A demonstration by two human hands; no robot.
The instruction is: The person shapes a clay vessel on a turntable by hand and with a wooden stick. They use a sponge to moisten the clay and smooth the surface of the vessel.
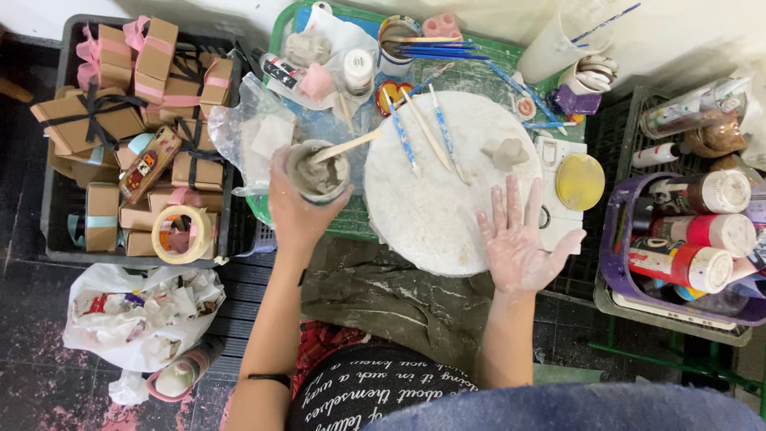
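My left hand (294, 209) grips a small round cup (318, 173) filled with grey clay slip; a wooden stick (349, 145) leans out of it. My right hand (520, 243), smeared with pale clay, lies flat and open on the right edge of a white round board (435, 211). On that board rest a small grey clay lump (507, 152) and several thin modelling tools (431, 132), some with blue patterned handles.
A green tray (281, 32) under the board holds jars, brushes and clay bits. A dark crate (60, 195) of brown gift boxes and a tape roll (183, 234) stands at left. A purple basket (614, 267) of paint bottles sits at right. A yellow disc (580, 181) lies beside the board.
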